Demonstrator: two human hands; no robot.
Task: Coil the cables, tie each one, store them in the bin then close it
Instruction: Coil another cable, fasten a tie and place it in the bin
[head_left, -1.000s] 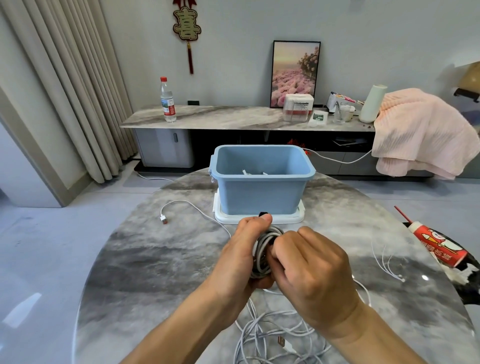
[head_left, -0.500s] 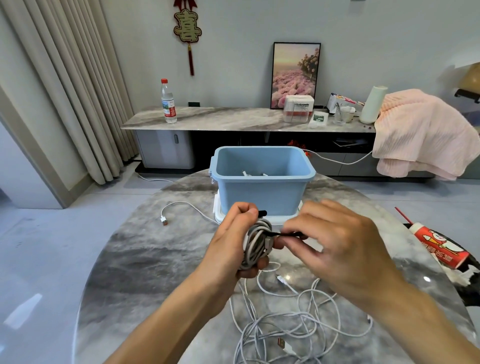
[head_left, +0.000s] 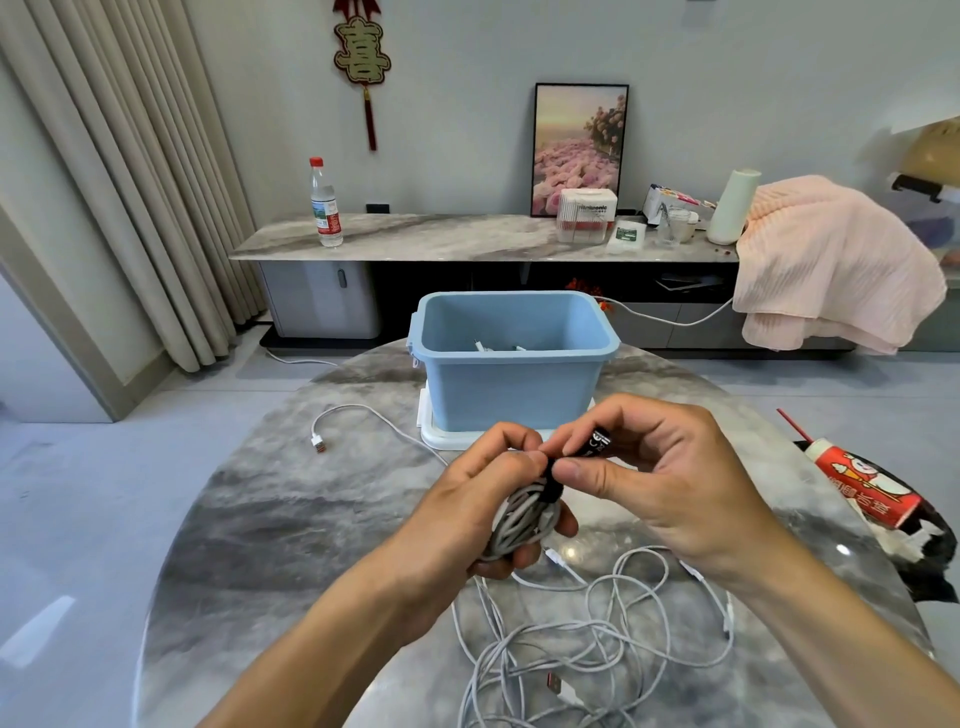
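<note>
My left hand (head_left: 470, 512) is closed around a coiled grey-white cable (head_left: 522, 522), held above the round marble table (head_left: 260, 519). A black strap tie (head_left: 597, 446) runs around the top of the coil, and my right hand (head_left: 660, 483) pinches its free end between thumb and fingers. The open blue bin (head_left: 511, 384) stands just beyond my hands on its white lid (head_left: 441, 439), with white cable ends showing inside. A tangle of loose white cables (head_left: 597, 639) lies on the table below my hands. One more white cable (head_left: 363, 415) trails to the left.
A red and white tube (head_left: 862, 483) lies at the table's right edge beside a dark object. Behind the table a long sideboard (head_left: 441, 236) carries a water bottle, boxes and a framed picture. A pink blanket (head_left: 831, 270) hangs over its right end.
My right hand pulled away from the coil, drew the black strap out to the right, then brought its end up close over the coil. My left hand kept holding the coil.
</note>
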